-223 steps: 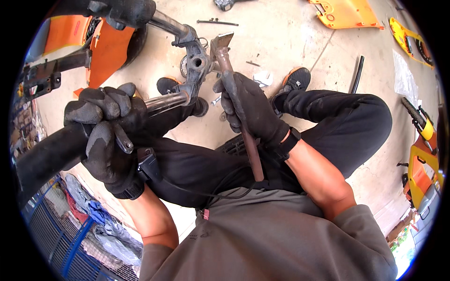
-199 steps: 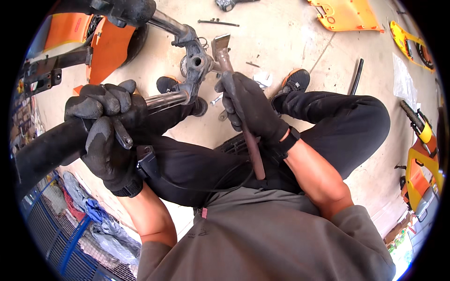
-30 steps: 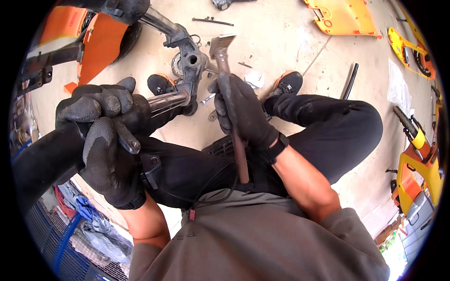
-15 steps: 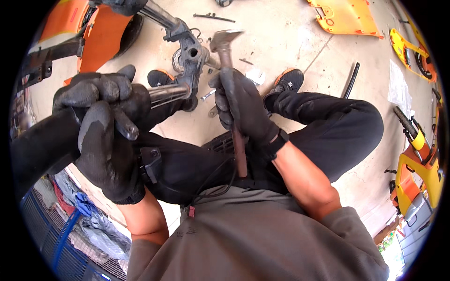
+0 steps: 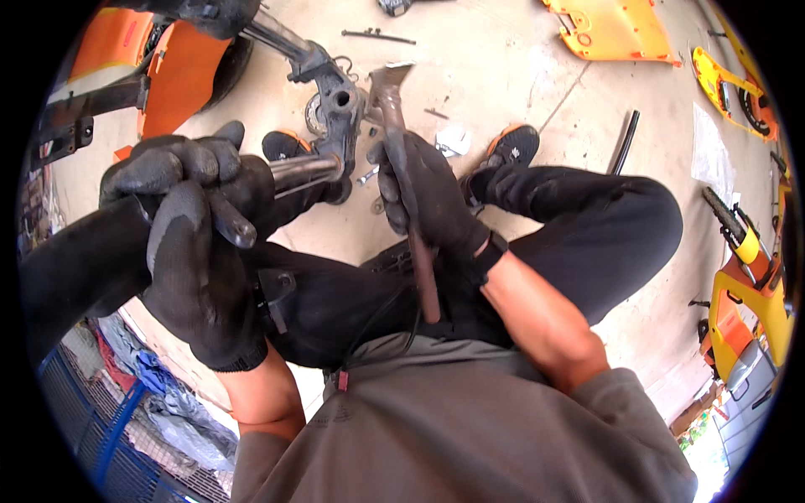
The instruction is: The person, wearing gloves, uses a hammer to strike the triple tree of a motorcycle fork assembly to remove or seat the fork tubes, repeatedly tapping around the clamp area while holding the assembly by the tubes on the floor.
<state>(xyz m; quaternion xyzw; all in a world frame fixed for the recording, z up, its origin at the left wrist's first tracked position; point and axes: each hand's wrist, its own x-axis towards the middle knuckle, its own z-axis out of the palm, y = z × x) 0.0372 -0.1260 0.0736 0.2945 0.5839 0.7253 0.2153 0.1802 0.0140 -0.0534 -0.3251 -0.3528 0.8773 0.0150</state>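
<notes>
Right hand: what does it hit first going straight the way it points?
Leaving aside the hammer it grips, the right hand would probably meet the dark metal bracket first, up and to the left. Depth is unclear from one view; it might pass over it.

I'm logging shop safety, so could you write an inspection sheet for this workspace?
Surface: pale floor, lightly marked.
Job's things: dark two-legged fork; brown hammer, its head beside the fork, contact unclear.
Clutter: wrench, black rod and clear plastic on the floor.
Hands: gloved left hand grips the fork; gloved right hand grips the hammer.
Cables: thin black cable over black trousers.
Surroundings: orange panel ahead on the right, blue rack on the left.
</notes>
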